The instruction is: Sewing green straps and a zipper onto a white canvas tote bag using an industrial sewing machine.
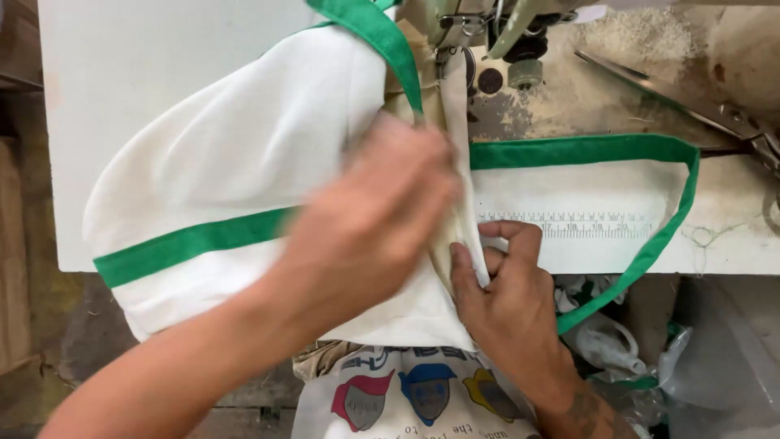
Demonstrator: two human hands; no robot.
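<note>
Left hand [366, 219] spread flat, blurred, on cream bag [236, 154]. Right hand [504, 293] pinching its folded seam at counter [731, 244] front edge. Green-trimmed, bunched.

White bag [244, 154]: matt woven cloth, green cloth trim [195, 240]. Sewing machine [487, 32]: painted metal, worn. Table [162, 49]: smooth white laminate, dusted with lint. Scissors [691, 102]: dull metal

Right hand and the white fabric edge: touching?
Touching. The head view shows the right hand with its fingers pinching the folded edge of the white fabric at the table edge, no gap between them.
</note>
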